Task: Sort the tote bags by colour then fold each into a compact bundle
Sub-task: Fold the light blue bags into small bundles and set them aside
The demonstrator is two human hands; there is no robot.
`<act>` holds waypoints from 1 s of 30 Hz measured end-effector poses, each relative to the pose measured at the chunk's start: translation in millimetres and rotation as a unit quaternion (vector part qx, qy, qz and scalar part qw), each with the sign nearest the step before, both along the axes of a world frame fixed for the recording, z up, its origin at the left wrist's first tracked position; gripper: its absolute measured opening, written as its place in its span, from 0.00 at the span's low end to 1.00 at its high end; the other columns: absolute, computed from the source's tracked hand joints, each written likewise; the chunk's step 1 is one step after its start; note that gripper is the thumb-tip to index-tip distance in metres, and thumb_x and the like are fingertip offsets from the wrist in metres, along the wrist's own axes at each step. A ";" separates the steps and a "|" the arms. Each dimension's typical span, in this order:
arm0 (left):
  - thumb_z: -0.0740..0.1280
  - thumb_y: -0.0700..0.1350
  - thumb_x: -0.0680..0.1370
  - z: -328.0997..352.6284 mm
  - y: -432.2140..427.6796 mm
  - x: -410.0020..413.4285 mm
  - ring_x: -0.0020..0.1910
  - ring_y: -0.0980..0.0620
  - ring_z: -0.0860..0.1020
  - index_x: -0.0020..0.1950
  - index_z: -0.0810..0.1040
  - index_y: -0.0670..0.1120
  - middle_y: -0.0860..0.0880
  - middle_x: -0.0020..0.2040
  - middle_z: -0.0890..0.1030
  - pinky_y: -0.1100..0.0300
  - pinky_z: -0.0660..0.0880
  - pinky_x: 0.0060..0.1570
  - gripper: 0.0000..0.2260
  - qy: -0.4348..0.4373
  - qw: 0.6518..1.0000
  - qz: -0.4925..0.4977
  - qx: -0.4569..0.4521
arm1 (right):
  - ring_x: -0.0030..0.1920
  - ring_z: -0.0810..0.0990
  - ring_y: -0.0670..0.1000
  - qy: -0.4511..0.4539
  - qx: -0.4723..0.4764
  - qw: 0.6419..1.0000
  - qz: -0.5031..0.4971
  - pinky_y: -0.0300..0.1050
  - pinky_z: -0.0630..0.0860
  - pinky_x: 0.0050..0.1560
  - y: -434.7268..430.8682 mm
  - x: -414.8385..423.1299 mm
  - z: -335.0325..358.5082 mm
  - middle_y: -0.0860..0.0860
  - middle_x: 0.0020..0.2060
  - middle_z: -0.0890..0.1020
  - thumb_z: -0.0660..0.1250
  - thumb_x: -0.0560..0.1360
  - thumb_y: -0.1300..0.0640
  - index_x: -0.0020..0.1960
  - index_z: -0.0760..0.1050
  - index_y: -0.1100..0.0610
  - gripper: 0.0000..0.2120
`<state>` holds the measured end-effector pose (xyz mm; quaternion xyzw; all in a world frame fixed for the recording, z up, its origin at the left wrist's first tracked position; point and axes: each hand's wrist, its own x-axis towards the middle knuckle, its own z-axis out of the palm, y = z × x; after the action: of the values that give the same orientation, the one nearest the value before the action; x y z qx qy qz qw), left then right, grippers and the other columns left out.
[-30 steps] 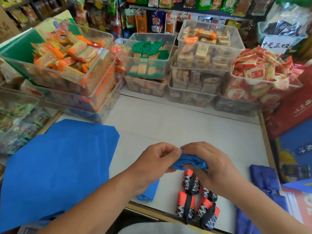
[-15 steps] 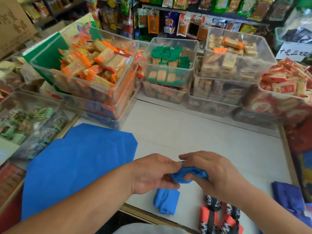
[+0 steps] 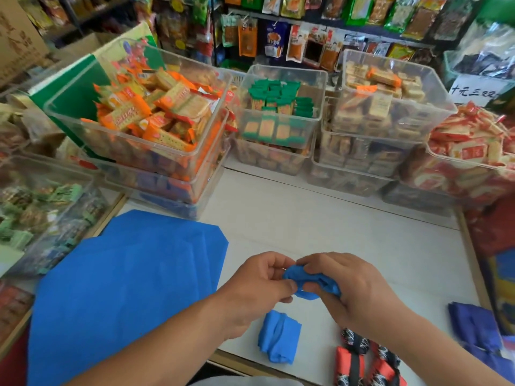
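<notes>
A small blue bundle (image 3: 308,282) was held just above the counter (image 3: 334,232), close to its near edge & approx at ctr, btwn both hands. Its left end was pinched by the left hand (image 3: 259,288), thumb & fingertips (image 3: 278,270) pressed onto the cloth. Its right part was gripped by the right hand (image 3: 359,293), fingers (image 3: 323,263) curled over the top w/ the thumb at the near side. Much of the bundle was hidden by the fingers, so the fold could not be made out.

Just nearer, below the left hand, a second blue bundle (image 3: 278,341) was laid on the counter, rolled up & apart from both hands. To its right, at the near edge, red-and-black patterned bundles (image 3: 359,363) were grouped close together, partly covered by the right forearm (image 3: 434,349). At left, flat blue tote bags (image 3: 119,288) were spread in a stack, overhanging the counter's left & near edges. At near right, dark blue-purple bags (image 3: 476,330) were heaped, blurred.

Along the far side clear bins (image 3: 390,62) were stacked: orange packets (image 3: 156,112) at left, green packets (image 3: 276,93) next, beige packets (image 3: 381,96) right of those, red-and-white packets (image 3: 471,146) at far right. Behind them hanging snack packs (image 3: 273,40) were seen on racks, & a handwritten sign (image 3: 473,91) at far right.
</notes>
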<state>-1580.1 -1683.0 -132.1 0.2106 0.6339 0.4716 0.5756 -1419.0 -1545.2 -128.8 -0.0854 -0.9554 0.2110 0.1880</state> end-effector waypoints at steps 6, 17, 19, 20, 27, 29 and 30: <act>0.67 0.37 0.80 1.5 4.3 14.2 0.39 0.60 0.77 0.58 0.77 0.57 0.53 0.43 0.77 0.56 0.81 0.48 0.15 0.207 0.977 0.034 0.032 | 0.44 0.82 0.46 0.017 0.017 0.998 -0.051 0.41 0.80 0.41 -9.5 5.4 -7.6 0.41 0.51 0.84 0.63 0.81 0.47 0.59 0.73 0.48 0.09; 0.71 0.36 0.79 20.9 11.2 29.2 0.51 0.56 0.84 0.59 0.82 0.51 0.51 0.50 0.84 0.55 0.82 0.56 0.13 0.121 0.983 0.130 0.049 | 0.54 0.82 0.46 0.043 -0.170 0.981 -0.084 0.35 0.78 0.52 0.0 24.4 -7.5 0.43 0.55 0.80 0.78 0.72 0.64 0.58 0.80 0.54 0.17; 0.73 0.37 0.78 21.5 12.9 29.9 0.51 0.53 0.85 0.60 0.82 0.46 0.47 0.51 0.85 0.55 0.83 0.55 0.11 0.042 0.986 0.155 0.034 | 0.53 0.81 0.47 0.054 -0.162 0.982 -0.087 0.35 0.77 0.50 -0.5 25.3 -7.6 0.44 0.54 0.79 0.78 0.72 0.66 0.57 0.81 0.55 0.17; 0.73 0.38 0.78 21.8 13.2 30.5 0.50 0.52 0.86 0.59 0.82 0.44 0.46 0.50 0.86 0.55 0.83 0.55 0.10 -0.006 0.986 0.162 0.028 | 0.52 0.81 0.47 0.058 -0.162 0.981 -0.094 0.34 0.77 0.49 -0.1 26.1 -7.3 0.43 0.53 0.78 0.78 0.72 0.66 0.57 0.81 0.54 0.16; 0.70 0.41 0.81 21.2 15.6 32.9 0.47 0.52 0.86 0.51 0.86 0.44 0.46 0.45 0.87 0.56 0.83 0.54 0.05 0.033 0.991 0.127 0.022 | 0.48 0.81 0.43 0.038 -0.124 0.985 -0.114 0.39 0.80 0.43 -2.5 29.7 2.1 0.37 0.52 0.77 0.70 0.76 0.45 0.59 0.79 0.47 0.13; 0.68 0.42 0.82 20.3 16.1 32.7 0.44 0.54 0.85 0.51 0.86 0.46 0.47 0.45 0.86 0.58 0.83 0.51 0.06 0.042 0.993 0.111 0.012 | 0.48 0.81 0.43 0.029 -0.116 0.986 -0.113 0.39 0.80 0.42 -2.2 31.0 2.4 0.37 0.52 0.77 0.68 0.76 0.45 0.60 0.79 0.45 0.13; 0.68 0.42 0.83 19.2 16.4 33.3 0.42 0.55 0.84 0.50 0.86 0.47 0.48 0.44 0.86 0.60 0.83 0.48 0.07 0.054 0.993 0.106 0.006 | 0.48 0.81 0.43 0.026 -0.123 0.986 -0.113 0.40 0.80 0.42 -1.6 31.7 1.7 0.37 0.52 0.77 0.68 0.76 0.45 0.59 0.79 0.45 0.13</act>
<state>-1546.8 -1666.6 -112.9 0.1706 0.6803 0.5214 0.4860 -1387.3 -1546.7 -127.1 -0.2099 -0.9013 0.3062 0.2231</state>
